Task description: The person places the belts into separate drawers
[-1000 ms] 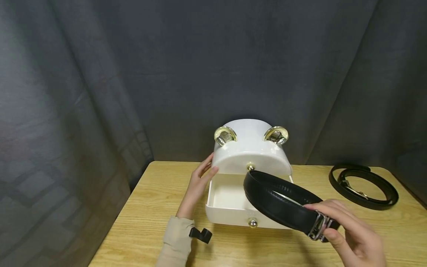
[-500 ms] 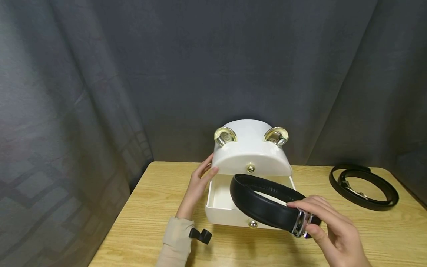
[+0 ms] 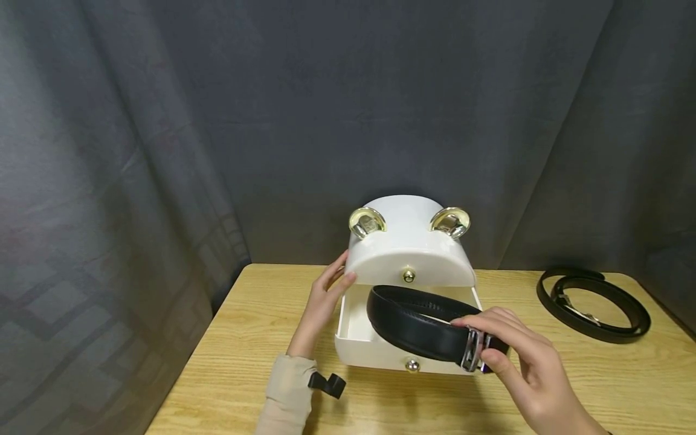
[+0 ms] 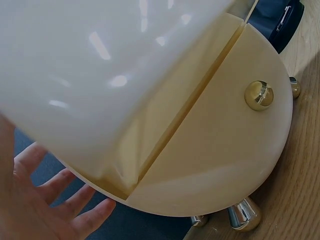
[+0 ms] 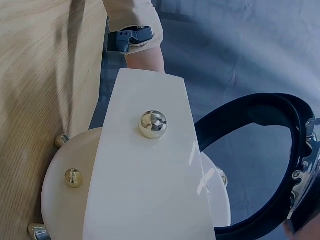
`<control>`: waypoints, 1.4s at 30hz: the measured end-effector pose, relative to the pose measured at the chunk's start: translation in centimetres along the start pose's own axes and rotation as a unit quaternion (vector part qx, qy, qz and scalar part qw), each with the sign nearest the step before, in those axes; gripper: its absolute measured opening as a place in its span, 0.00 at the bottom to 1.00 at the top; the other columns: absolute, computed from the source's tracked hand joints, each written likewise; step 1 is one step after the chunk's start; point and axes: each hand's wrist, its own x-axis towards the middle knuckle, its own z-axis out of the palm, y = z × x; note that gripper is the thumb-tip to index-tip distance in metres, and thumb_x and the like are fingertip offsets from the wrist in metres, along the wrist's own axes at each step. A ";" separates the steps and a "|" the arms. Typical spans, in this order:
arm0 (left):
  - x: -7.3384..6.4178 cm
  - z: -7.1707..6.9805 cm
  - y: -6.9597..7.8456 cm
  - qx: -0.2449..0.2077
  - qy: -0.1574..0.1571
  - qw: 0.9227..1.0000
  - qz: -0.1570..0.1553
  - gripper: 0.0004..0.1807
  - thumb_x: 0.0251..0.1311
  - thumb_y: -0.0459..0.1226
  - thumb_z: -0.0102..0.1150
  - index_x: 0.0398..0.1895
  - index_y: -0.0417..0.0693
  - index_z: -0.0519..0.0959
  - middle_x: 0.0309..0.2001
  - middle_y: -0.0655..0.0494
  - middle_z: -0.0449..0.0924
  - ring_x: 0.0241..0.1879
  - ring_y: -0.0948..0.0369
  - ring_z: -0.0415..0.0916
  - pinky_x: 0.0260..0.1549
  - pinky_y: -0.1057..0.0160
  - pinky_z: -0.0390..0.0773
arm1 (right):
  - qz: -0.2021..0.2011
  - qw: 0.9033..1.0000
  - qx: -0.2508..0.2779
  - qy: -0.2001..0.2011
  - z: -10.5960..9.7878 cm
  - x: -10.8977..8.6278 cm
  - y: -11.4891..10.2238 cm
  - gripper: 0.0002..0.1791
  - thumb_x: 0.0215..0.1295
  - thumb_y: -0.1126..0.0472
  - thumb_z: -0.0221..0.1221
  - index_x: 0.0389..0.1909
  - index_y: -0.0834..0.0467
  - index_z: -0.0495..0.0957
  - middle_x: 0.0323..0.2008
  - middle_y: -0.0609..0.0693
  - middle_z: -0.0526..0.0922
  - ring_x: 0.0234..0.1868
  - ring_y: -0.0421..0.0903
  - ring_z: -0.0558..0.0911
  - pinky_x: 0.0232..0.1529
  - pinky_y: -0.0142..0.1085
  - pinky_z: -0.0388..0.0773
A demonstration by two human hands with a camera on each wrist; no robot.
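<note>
From my remote seat, the head camera shows a light, wood-grained tabletop (image 3: pixel 228 350) with rounded far corners, backed by a dark grey fabric curtain (image 3: pixel 353 109) that also hangs along the left side. Near the far right corner lies a coiled black belt with a metal buckle (image 3: pixel 598 326). At the table's middle stands a glossy white, round-topped cabinet with two gold ears (image 3: pixel 408 241); its white lower drawer with a shiny round knob (image 3: pixel 375 353) is pulled out. My left hand (image 3: pixel 321 299), fingers apart, rests against the cabinet's side. My right hand (image 3: pixel 530 356) pinches a looped black leather belt (image 3: pixel 429 338) beside its silver buckle, holding it above the drawer, where the loop blocks part of the drawer's inside from view.
</note>
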 end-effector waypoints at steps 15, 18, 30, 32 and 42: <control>0.1 0.1 0.2 0.001 -0.003 1.000 -0.003 0.28 0.68 0.39 0.59 0.72 0.55 0.69 0.71 0.54 0.65 0.67 0.52 0.66 0.62 0.49 0.69 | 0.043 0.997 -0.042 -0.040 0.5 0.7 1.1 0.21 0.62 0.80 0.57 0.54 0.63 0.80 0.49 0.48 0.84 0.49 0.40 0.77 0.55 0.27 0.67; 0.1 0.1 0.3 0.004 -0.003 1.000 -0.003 0.29 0.68 0.40 0.59 0.72 0.56 0.69 0.71 0.54 0.64 0.67 0.52 0.66 0.62 0.49 0.70 | 0.060 0.996 -0.047 -0.051 0.5 0.8 1.3 0.22 0.61 0.80 0.57 0.54 0.61 0.80 0.48 0.46 0.84 0.48 0.39 0.77 0.54 0.27 0.67; -0.1 -0.1 0.2 0.002 -0.006 1.000 -0.005 0.29 0.69 0.41 0.58 0.72 0.57 0.68 0.72 0.54 0.63 0.68 0.51 0.64 0.62 0.47 0.69 | 0.060 0.995 -0.050 -0.068 1.4 0.7 3.2 0.20 0.63 0.75 0.59 0.55 0.57 0.81 0.43 0.44 0.83 0.43 0.39 0.77 0.46 0.28 0.69; -0.1 -0.1 0.1 0.003 -0.005 1.000 -0.006 0.29 0.69 0.41 0.58 0.72 0.57 0.68 0.72 0.54 0.63 0.68 0.50 0.65 0.61 0.46 0.69 | 0.046 0.995 -0.051 -0.067 1.6 0.7 3.8 0.19 0.63 0.74 0.60 0.54 0.58 0.81 0.43 0.45 0.84 0.43 0.39 0.77 0.44 0.28 0.69; -0.2 -0.2 0.1 0.004 -0.004 1.000 -0.005 0.29 0.68 0.41 0.58 0.72 0.57 0.68 0.72 0.54 0.63 0.68 0.50 0.65 0.62 0.46 0.68 | 0.026 0.990 -0.090 -0.107 1.4 1.1 5.2 0.20 0.58 0.71 0.65 0.53 0.57 0.82 0.45 0.46 0.85 0.48 0.40 0.79 0.53 0.23 0.68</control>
